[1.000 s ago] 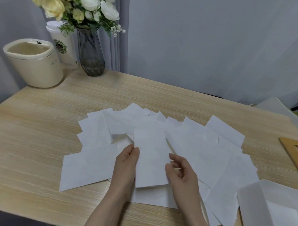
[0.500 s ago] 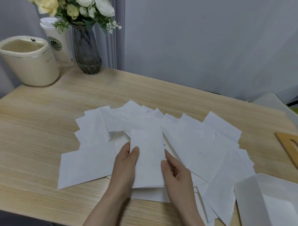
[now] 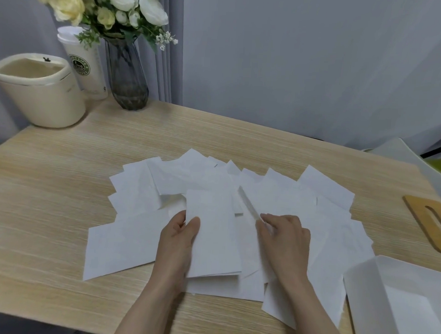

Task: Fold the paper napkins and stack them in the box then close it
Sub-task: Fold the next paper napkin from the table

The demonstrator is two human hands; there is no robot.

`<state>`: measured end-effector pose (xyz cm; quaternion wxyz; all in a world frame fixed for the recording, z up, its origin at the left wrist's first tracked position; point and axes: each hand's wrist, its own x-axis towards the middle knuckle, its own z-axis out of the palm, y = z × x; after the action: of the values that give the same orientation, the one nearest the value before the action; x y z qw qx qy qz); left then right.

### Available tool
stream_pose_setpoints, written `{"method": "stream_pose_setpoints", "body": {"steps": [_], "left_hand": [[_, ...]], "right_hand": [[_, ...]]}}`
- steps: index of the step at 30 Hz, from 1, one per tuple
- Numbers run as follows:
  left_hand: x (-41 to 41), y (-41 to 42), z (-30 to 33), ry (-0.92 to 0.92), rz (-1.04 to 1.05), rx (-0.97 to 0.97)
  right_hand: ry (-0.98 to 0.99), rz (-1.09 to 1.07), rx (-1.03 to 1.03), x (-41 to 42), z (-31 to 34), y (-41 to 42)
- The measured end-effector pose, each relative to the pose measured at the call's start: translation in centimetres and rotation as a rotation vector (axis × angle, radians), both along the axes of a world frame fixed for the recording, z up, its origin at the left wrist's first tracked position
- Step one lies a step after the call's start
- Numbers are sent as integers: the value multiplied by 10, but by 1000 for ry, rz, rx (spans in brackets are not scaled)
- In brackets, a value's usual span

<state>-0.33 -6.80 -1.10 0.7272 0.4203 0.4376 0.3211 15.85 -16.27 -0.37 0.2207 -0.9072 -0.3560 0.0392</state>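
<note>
Several white paper napkins (image 3: 276,193) lie fanned and overlapping across the middle of the wooden table. A folded napkin (image 3: 213,236) sits on top of them near me. My left hand (image 3: 178,242) grips its left edge, thumb on top. My right hand (image 3: 284,241) has come off it and pinches the raised edge of the neighbouring napkin (image 3: 248,205) to its right. The open white box (image 3: 365,291) stands at the lower right with a folded napkin lying inside. Its wooden lid (image 3: 430,224) lies flat by the table's right edge.
At the back left stand a cream bin (image 3: 39,93), a white lidded cup (image 3: 85,64) and a dark glass vase (image 3: 127,78) of flowers. The table edge (image 3: 46,318) runs close to me. A pale chair back (image 3: 409,158) shows at the far right.
My right hand left the folded napkin's right edge, moved right and took hold of the edge of the napkin beside it, lifting it. My left hand kept its grip.
</note>
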Motion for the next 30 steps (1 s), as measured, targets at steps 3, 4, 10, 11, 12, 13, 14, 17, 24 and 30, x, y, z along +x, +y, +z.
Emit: {"method": "stream_pose_setpoints", "body": {"steps": [3, 4, 10, 11, 12, 13, 14, 17, 24, 30], "left_hand": [[1, 0, -1, 9, -4, -1], [1, 0, -1, 13, -5, 1], [2, 1, -2, 0, -8, -7], [2, 1, -1, -2, -5, -7], [2, 1, -1, -2, -2, -7], [2, 1, -1, -1, 0, -6], [2, 1, -1, -2, 0, -7], [2, 0, -2, -8, -6, -13], [6, -3, -1, 8, -36, 3], [14, -13, -1, -5, -82, -7]], "right_hand": [[92, -57, 114, 0, 4, -2], [159, -79, 163, 0, 7, -3], [554, -202, 513, 2, 18, -8], [577, -230, 547, 3, 20, -10], [600, -260, 575, 4, 23, -12], [635, -290, 608, 6, 25, -15], [685, -315, 649, 7, 27, -18], [809, -354, 726, 13, 30, -28], [806, -441, 614, 31, 15, -55], [753, -319, 451, 32, 4, -63]]}}
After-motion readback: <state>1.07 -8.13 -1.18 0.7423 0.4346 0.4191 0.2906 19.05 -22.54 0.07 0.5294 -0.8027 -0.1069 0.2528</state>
